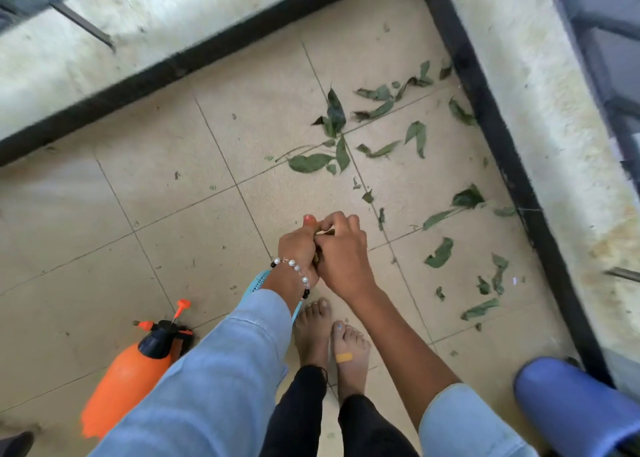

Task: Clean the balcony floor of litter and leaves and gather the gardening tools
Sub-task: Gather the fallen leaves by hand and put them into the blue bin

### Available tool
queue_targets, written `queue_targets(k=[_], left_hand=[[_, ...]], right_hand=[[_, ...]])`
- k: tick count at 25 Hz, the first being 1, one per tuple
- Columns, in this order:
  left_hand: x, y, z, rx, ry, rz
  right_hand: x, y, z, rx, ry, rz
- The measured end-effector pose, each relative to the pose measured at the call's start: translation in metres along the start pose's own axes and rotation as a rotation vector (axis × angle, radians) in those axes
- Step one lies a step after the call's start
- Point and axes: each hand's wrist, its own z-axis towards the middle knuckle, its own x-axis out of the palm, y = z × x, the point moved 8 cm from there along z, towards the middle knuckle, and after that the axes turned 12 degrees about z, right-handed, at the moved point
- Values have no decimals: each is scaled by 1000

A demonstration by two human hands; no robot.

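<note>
Head view is showing the leaf-gathering step under way: the left hand [299, 248] and the right hand [341, 248] are pressing together above the floor [156, 197], both grips clamping on a small wad of picked-up leaves [317, 257] that is barely showing between the palms. Many loose leaves [334, 110] are lying scattered toward the corner by the black kerb [502, 145], well apart from the hands. An orange spray bottle [131, 363] is lying on its side near the left sleeve [221, 370]. A judgement: the next move is calling for one hand freeing itself while the other is keeping the wad, then reaching forward and right to the nearest leaves; the bottle is waiting for gathering.
</note>
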Motion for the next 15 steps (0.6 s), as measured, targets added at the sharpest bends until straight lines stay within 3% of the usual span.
queue_targets(k=[3, 5, 7, 9, 11, 12, 15], left_hand=[[-15, -33, -24, 31, -66, -84], [-24, -51, -28, 29, -123, -78], [-28, -63, -30, 12, -149, -171], [-31, -74, -21, 14, -149, -235], [-38, -81, -1, 31, -171, -197], [-43, -83, 11, 35, -189, -188], [-56, -83, 60, -3, -268, -185]], right_hand=[[-23, 31, 9, -31, 367, -120], [-34, 41, 21, -28, 482, -14], [-45, 41, 43, 104, 439, 441], [-54, 21, 74, 216, 200, 700], [-56, -10, 109, 240, 11, 470], [-49, -24, 127, 223, 11, 322], [21, -63, 173, 72, 404, -128]])
